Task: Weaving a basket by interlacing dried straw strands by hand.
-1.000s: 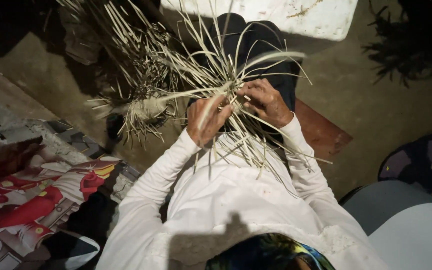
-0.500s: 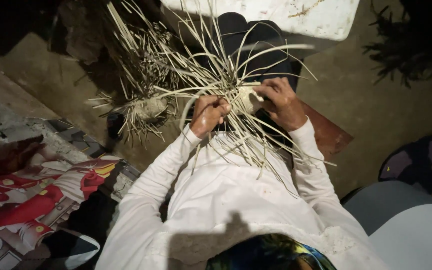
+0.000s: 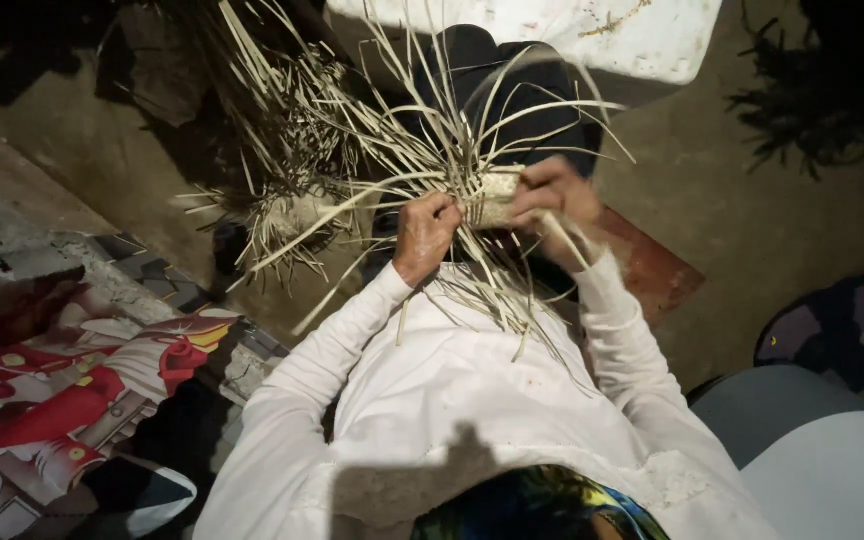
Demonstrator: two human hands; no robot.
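Note:
A small woven piece of pale straw [image 3: 494, 193] sits over my lap, with long loose strips [image 3: 392, 150] fanning out from it in all directions. My left hand [image 3: 424, 235] is closed on strips at the woven piece's left side. My right hand [image 3: 555, 198] grips the woven piece from the right, slightly blurred. Both arms wear white sleeves, and my dark-trousered legs lie under the weaving.
A heap of loose straw strips [image 3: 287, 190] lies on the bare ground at left. A red patterned cloth [image 3: 62, 390] covers the lower left. A white flat slab [image 3: 552, 30] is at the top, a reddish board [image 3: 652, 265] at right, a dark sandal [image 3: 842, 330] further right.
Both hands have shifted slightly to the right and up with the woven piece, and the loose strips have swung around it.

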